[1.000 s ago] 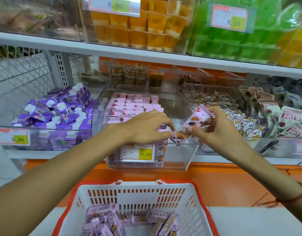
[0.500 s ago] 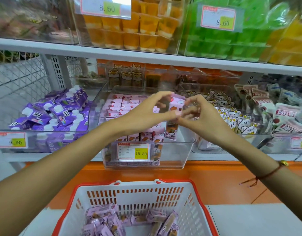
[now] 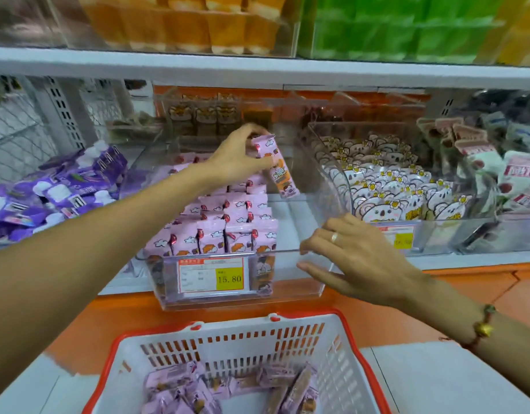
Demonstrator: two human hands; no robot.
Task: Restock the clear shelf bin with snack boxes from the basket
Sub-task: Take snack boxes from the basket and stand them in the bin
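My left hand (image 3: 238, 158) grips a pink snack box (image 3: 278, 165) upright over the back of the clear shelf bin (image 3: 305, 282). Rows of the same pink boxes (image 3: 227, 222) fill the bin's left half; its right half is bare. In front of the bin's right front corner hovers my right hand (image 3: 351, 258), fingers relaxed and holding nothing. Below stands the white basket with a red rim (image 3: 236, 354), with several pink snack boxes (image 3: 198, 392) lying in its bottom.
A bin of purple pouches (image 3: 57, 189) sits left of the clear bin, a bin of bear-print packets (image 3: 386, 186) to its right. A white shelf edge (image 3: 257, 67) runs above, with orange and green jelly cups over it. An orange ledge (image 3: 437, 297) lies below.
The box passed from between both hands into my left hand alone, which lifted it toward the bin's back. My right hand let go and dropped to the bin's right front corner.
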